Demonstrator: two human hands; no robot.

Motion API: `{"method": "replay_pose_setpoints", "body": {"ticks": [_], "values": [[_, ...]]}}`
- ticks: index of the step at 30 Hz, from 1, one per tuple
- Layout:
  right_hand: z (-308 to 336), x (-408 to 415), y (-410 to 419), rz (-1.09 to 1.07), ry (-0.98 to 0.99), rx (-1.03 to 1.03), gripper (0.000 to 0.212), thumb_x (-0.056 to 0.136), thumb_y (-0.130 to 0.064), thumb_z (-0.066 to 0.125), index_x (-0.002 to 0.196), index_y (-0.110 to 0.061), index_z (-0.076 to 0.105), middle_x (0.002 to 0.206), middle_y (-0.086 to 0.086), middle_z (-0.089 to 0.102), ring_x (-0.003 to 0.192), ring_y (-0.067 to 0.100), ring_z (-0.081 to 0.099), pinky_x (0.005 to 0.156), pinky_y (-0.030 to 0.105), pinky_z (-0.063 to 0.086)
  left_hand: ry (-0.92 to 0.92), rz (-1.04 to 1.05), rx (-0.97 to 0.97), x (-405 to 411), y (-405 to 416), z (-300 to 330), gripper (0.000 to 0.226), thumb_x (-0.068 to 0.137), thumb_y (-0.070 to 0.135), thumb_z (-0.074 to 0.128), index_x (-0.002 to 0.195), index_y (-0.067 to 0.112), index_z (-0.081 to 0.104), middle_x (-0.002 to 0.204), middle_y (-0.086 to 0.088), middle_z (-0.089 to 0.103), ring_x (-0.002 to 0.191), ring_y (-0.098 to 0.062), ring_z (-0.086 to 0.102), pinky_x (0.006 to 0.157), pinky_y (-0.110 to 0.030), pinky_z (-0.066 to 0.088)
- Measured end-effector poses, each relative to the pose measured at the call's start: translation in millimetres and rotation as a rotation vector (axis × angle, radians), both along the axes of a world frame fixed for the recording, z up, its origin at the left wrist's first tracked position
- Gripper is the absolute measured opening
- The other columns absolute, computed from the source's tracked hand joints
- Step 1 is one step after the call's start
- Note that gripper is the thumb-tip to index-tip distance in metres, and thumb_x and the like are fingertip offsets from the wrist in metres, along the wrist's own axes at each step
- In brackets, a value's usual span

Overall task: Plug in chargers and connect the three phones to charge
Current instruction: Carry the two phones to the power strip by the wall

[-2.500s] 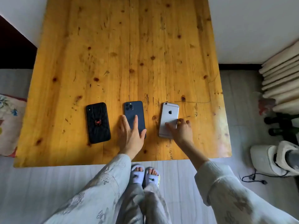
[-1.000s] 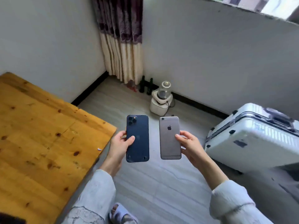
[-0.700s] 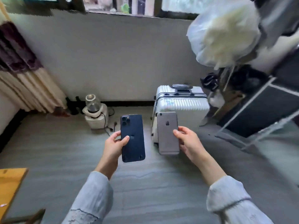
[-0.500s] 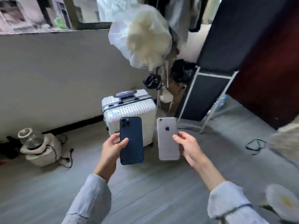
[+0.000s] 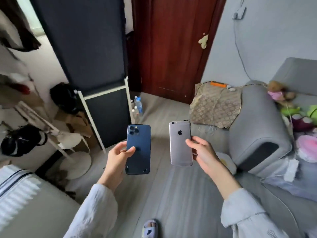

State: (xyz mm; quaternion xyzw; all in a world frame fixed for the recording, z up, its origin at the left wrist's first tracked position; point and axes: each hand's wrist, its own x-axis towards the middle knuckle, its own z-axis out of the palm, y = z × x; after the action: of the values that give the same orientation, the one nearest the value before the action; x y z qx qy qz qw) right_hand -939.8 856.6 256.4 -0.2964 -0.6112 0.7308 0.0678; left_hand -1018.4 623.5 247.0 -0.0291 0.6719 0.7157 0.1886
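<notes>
Bottom centre: slippered foot (image 5: 149, 228) on grey floor (image 5: 178, 194), pale sleeves at both sides. Bottom left corner: white ribbed suitcase (image 5: 18, 191).

Centre of frame, slightly left: left hand (image 5: 118, 158) gripping dark blue phone (image 5: 138, 149) by its left edge, thumb curled over the back, other fingers behind; phone upright, back w/ camera cluster facing the view. Just right of centre: right hand (image 5: 203, 152) pinching grey phone (image 5: 180, 143) at its right edge, thumb on the back, fingers curled behind; also upright, logo side visible. Both phones in the air, apart, side by side. Third phone not visible here.

Right side: grey sofa (image 5: 257, 134), armrest near the right hand, soft toys (image 5: 288, 103) on the seat at the right edge. Left side: white rack (image 5: 56, 134) w/ dark bags and cardboard, blurred.

Further, right of centre: patterned cloth (image 5: 216, 105) over a low stand beside the sofa arm, orange object (image 5: 218, 83) on its far edge, thin cables there, too small to tell more. Centre left: tall dark panel in white frame (image 5: 103, 100), water bottles (image 5: 138, 105) at its foot.

Top centre: dark red door (image 5: 171, 45). Upper right: wall socket w/ plug (image 5: 239, 13), cable (image 5: 239, 54) going down the wall.
</notes>
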Motion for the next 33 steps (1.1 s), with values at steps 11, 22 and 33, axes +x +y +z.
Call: {"method": "replay_pose_setpoints", "body": {"ticks": [11,22,33], "values": [[0.3,-93.5,191.9,-0.387,-0.052,-0.021,0.014,0.087,-0.006,0.055,0.079,-0.015,0.060,0.077,0.001,0.061,0.068,0.016,0.056,0.062,0.028,0.042,-0.115,-0.243,-0.038,-176.7,222.7,-3.3,0.022,0.084,0.006,0.059,0.106,0.005,0.057,0.094,-0.012,0.066,0.073,-0.022,0.063,0.054,-0.025,0.050],[-7.8,-226.1,418.4,-0.419,-0.086,-0.015,0.012,0.087,-0.009,0.057,0.081,-0.018,0.061,0.080,0.001,0.064,0.069,0.015,0.058,0.059,0.024,0.043,-0.117,-0.351,-0.063,-314.1,463.3,-8.6,0.019,0.086,0.004,0.055,0.106,0.004,0.057,0.085,-0.009,0.066,0.071,-0.020,0.063,0.059,-0.028,0.050],[-32.8,-360.5,606.8,-0.414,-0.178,-0.066,0.010,0.085,-0.008,0.060,0.083,-0.018,0.063,0.081,0.002,0.066,0.071,0.018,0.060,0.060,0.027,0.045,-0.233,-0.324,-0.127,-443.4,645.9,-39.5,0.021,0.086,0.002,0.054,0.107,0.004,0.057,0.084,-0.012,0.064,0.069,-0.020,0.058,0.058,-0.029,0.044]]}}
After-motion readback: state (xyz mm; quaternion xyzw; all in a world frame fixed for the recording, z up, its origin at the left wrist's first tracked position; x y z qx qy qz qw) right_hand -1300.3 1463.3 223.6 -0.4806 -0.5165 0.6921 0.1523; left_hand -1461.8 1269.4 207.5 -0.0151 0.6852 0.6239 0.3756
